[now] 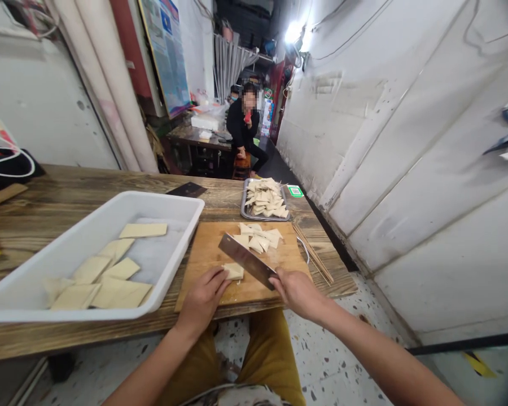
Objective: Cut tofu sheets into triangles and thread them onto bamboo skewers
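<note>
— Head view: what's nearest?
— The left hand (202, 299) and right hand (298, 293), over a wooden cutting board (288, 265).
— How's the grip?
— The right hand's fingers (290, 285) close around the handle of a steel cleaver (246, 260), whose blade stands on its edge. The left hand's fingers (218, 282) lie pressed together on a small tofu piece (233, 271), holding it to the board just beside the blade.
— What's around them?
— Cut tofu triangles (258, 237) are piled on the board past the cleaver. To the left, a white plastic tub (152, 198) holds flat tofu sheets (121, 294). To the right lie bamboo skewers (313, 254).
— Farther out?
— On the wooden table (220, 189), a steel tray (262, 217) is heaped with more triangles (266, 197), beside a green sticker (295, 191) too small to read.
— Beyond that?
— A seated person (242, 127) in black holds something red up, near a wall poster (165, 56) with unreadable text.
</note>
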Demonstrator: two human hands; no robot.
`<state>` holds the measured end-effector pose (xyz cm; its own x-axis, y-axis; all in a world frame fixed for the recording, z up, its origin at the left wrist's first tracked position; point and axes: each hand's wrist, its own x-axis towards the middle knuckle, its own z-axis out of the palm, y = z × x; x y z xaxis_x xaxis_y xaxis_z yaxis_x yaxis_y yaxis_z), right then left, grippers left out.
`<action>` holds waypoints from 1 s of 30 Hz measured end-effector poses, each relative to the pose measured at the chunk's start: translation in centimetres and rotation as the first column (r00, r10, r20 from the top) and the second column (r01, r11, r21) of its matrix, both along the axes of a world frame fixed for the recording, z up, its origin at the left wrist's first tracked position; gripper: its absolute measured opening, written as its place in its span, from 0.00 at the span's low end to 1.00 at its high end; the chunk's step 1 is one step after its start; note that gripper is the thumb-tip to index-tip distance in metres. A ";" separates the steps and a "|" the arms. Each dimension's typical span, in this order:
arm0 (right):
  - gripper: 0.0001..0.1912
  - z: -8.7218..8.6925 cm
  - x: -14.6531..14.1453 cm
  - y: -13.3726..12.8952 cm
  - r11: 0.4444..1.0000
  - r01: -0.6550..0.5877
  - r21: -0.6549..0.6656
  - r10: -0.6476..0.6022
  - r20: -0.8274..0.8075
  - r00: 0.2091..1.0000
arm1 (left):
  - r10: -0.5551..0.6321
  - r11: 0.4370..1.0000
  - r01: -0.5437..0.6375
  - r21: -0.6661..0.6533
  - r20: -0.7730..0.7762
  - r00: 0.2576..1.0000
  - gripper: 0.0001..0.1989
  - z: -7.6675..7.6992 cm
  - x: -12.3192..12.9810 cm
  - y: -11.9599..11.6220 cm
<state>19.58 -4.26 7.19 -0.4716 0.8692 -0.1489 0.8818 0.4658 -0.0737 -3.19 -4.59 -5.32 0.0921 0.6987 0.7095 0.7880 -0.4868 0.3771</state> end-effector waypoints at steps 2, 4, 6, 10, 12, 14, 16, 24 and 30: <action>0.14 0.3 0.2 0.6 0.999 0.017 0.039 -0.016 -0.013 1.000 | 0.014 1.000 -0.014 0.000 -0.021 1.000 0.12 0.3 0.1 0.0; 0.14 0.5 0.3 1.1 0.997 0.031 0.071 -0.030 -0.018 0.999 | 0.009 1.000 -0.011 -0.024 -0.094 0.996 0.15 0.7 0.2 0.2; 0.14 0.4 0.6 1.5 0.993 0.044 0.106 -0.041 -0.030 0.999 | -0.008 0.998 -0.005 -0.063 -0.210 0.978 0.16 1.3 0.5 0.5; 0.14 -0.3 1.1 2.0 0.984 0.069 0.166 -0.065 -0.029 0.997 | -0.010 0.992 -0.036 -0.122 -0.362 0.932 0.12 2.5 1.0 1.4; 0.14 -0.8 1.2 2.2 0.981 0.078 0.179 -0.077 -0.016 0.997 | 0.049 0.985 -0.110 -0.133 -0.393 0.918 0.11 2.9 1.0 2.2; 0.15 -1.1 1.2 2.6 0.979 0.094 0.183 -0.094 -0.009 0.996 | 0.132 0.962 -0.218 -0.165 -0.416 0.899 0.11 3.3 0.8 3.3; 0.15 -1.4 1.1 2.9 0.975 0.122 0.187 -0.123 -0.005 0.992 | 0.191 0.923 -0.310 -0.226 -0.431 0.882 0.11 3.4 0.3 4.7; 0.15 -1.8 0.8 3.2 0.967 0.133 0.216 -0.139 0.013 0.990 | 0.266 0.825 -0.364 -0.434 -0.270 0.925 0.18 3.3 -1.2 9.6; 0.15 -2.0 1.4 3.3 0.958 0.143 0.250 -0.145 -0.011 0.989 | 0.234 0.842 -0.346 -0.413 -0.298 0.925 0.30 3.9 -0.5 7.9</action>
<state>20.96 -1.00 5.24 -0.3381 0.9378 0.0783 0.9411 0.3363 0.0358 -3.65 3.28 -1.42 -0.0473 0.9544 0.2947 0.9558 -0.0424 0.2909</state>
